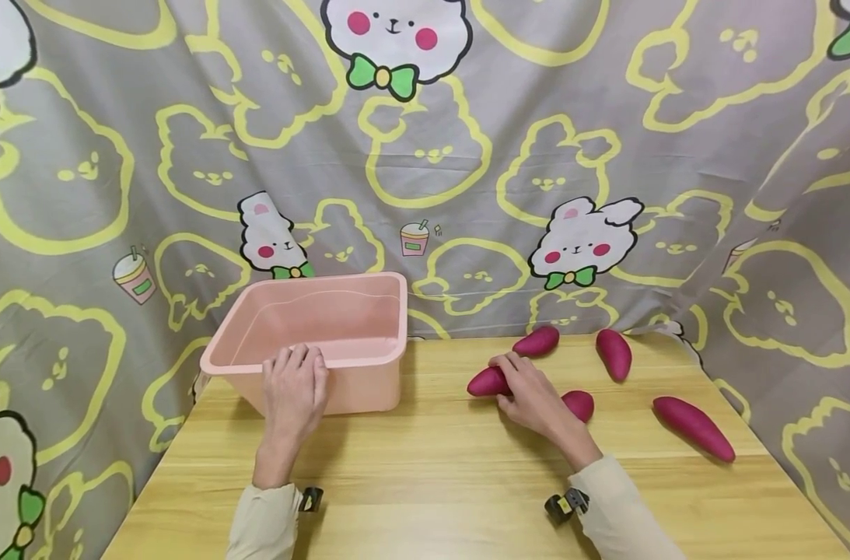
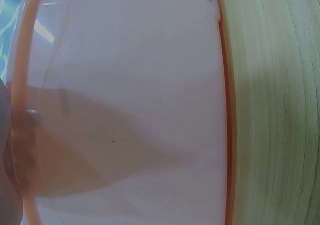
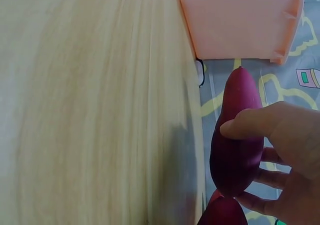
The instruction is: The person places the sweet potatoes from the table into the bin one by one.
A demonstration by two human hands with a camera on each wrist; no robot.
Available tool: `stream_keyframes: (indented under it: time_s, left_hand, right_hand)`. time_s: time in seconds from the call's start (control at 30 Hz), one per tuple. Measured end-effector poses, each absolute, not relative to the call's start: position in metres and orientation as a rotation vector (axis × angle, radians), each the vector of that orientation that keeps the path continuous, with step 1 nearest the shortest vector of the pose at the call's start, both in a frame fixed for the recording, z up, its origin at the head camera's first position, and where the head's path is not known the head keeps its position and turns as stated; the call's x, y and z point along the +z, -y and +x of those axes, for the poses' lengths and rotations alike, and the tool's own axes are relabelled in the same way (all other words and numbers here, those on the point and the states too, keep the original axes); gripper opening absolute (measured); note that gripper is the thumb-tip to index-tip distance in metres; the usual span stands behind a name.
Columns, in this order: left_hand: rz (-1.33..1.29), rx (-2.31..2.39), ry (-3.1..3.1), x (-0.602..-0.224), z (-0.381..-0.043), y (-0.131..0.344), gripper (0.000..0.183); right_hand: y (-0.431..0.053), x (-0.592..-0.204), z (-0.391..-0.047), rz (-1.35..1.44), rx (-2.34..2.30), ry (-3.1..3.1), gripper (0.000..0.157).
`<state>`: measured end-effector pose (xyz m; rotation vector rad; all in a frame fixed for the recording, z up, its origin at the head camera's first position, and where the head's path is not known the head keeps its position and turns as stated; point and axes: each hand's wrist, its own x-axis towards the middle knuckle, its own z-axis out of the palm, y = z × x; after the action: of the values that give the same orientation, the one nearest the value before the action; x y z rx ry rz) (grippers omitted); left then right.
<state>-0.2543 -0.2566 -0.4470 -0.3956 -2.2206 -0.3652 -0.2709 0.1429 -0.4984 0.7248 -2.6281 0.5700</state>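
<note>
A pink plastic bin (image 1: 365, 389) stands at the left of the table, its inside bare where it shows. My left hand (image 1: 295, 389) grips the bin's near rim, fingers hooked over the edge; the left wrist view is filled by the bin's outer wall (image 2: 135, 85). Between thumb and fingers, my right hand (image 1: 533, 397) holds a purple sweet potato (image 3: 235, 150), its tapered end pointing toward the bin. In the head view this sweet potato (image 1: 486, 382) is partly covered by the hand. Another sweet potato (image 1: 539, 341) lies just behind it, and one more (image 1: 578, 405) is partly hidden by the right wrist.
Two further sweet potatoes lie to the right, one near the back edge (image 1: 613, 355) and a longer one (image 1: 694, 428) nearer the right edge. A grey patterned curtain (image 1: 459, 233) hangs right behind the wooden table (image 1: 425, 482) and along both sides.
</note>
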Motion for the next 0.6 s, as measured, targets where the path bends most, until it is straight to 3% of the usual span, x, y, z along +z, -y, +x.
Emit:
stream_keyframes:
  time_s: [0.6]
  left_hand:
    - [-0.392, -0.354, 2.219, -0.447, -0.255, 0.257, 0.037]
  right_hand:
    - [-0.147, -0.486, -0.265, 0.684, 0.614, 2.581, 0.058]
